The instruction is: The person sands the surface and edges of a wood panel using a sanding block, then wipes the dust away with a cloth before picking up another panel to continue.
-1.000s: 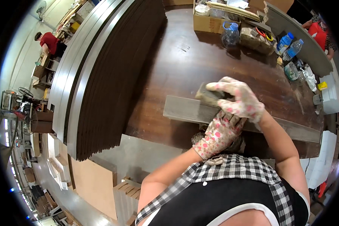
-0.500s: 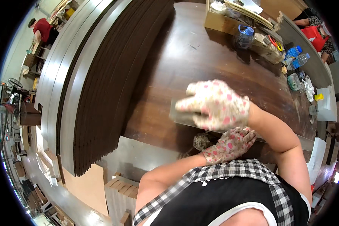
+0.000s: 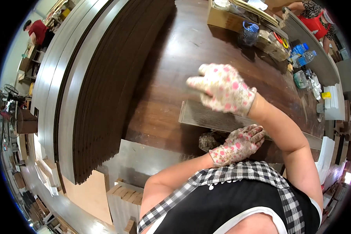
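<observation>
A long grey plank (image 3: 206, 119) lies across the dark brown workbench (image 3: 171, 74) in front of me. My right hand (image 3: 222, 89), in a flowered glove, hovers palm down over the plank's left end with its fingers pointing left; what is under the palm is hidden. My left hand (image 3: 240, 143), gloved the same way, lies with its fingers over the plank's near edge and holds it down. A dark crumpled wad (image 3: 207, 141) sits just left of that hand at the bench edge.
A tall stack of dark boards (image 3: 105, 89) fills the bench's left side. At the far right stand a cardboard box (image 3: 222, 17), a jar with a blue handle (image 3: 249, 33), bottles (image 3: 302, 52) and clutter. Other people work at the far left (image 3: 37, 31) and far right (image 3: 316, 13).
My right hand has swept left along the plank, from its middle to its left end, and has risen a little. My left hand has stayed on the plank's near edge.
</observation>
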Demonstrator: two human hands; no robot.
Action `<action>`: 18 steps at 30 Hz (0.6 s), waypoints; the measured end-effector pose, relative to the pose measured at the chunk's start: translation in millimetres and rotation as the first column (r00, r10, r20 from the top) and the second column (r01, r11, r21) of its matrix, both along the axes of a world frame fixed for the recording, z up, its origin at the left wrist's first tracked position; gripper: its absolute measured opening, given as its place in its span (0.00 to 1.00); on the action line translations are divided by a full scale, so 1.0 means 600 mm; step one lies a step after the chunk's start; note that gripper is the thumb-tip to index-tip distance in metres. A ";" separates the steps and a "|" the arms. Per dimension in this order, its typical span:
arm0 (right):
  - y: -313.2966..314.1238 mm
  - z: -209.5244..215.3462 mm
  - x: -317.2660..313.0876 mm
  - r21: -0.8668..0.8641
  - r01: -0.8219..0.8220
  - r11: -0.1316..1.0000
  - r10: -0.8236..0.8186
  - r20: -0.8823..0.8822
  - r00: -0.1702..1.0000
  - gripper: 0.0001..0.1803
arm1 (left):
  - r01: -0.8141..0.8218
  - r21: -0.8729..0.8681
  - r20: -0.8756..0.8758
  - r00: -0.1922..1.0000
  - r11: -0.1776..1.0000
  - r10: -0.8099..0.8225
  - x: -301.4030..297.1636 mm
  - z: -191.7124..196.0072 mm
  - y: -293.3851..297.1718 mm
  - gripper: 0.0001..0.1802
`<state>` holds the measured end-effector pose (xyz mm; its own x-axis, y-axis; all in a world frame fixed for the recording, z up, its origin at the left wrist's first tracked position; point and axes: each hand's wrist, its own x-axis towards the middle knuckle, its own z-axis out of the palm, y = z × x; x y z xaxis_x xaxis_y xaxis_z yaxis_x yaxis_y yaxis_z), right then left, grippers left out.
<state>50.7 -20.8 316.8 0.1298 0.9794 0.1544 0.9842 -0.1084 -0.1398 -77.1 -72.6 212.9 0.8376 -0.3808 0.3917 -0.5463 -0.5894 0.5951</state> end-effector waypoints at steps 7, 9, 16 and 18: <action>-0.076 -0.043 0.006 0.156 0.050 0.987 0.044 -0.548 0.835 0.25 | 0.050 -0.009 -0.066 0.997 0.999 -0.050 -0.004 0.015 0.008 0.24; -0.138 -0.057 0.032 0.122 0.041 0.992 0.032 -0.543 0.839 0.26 | 0.066 -0.048 0.097 0.993 0.997 -0.062 0.001 -0.004 0.015 0.21; -0.232 -0.038 0.036 0.039 0.207 0.978 -0.153 -0.544 0.825 0.27 | 0.082 -0.169 0.168 0.984 0.982 -0.054 0.003 -0.017 0.009 0.19; -0.162 -0.047 0.016 0.122 0.158 0.980 -0.083 -0.471 0.878 0.25 | 0.117 -0.120 0.117 0.988 0.986 -0.103 0.003 -0.016 0.011 0.19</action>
<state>60.2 -117.8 288.5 0.3385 0.9210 0.1930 0.7839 -0.1626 -0.5992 -75.0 -65.9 203.6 0.7427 -0.4098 0.5295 -0.6695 -0.4463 0.5937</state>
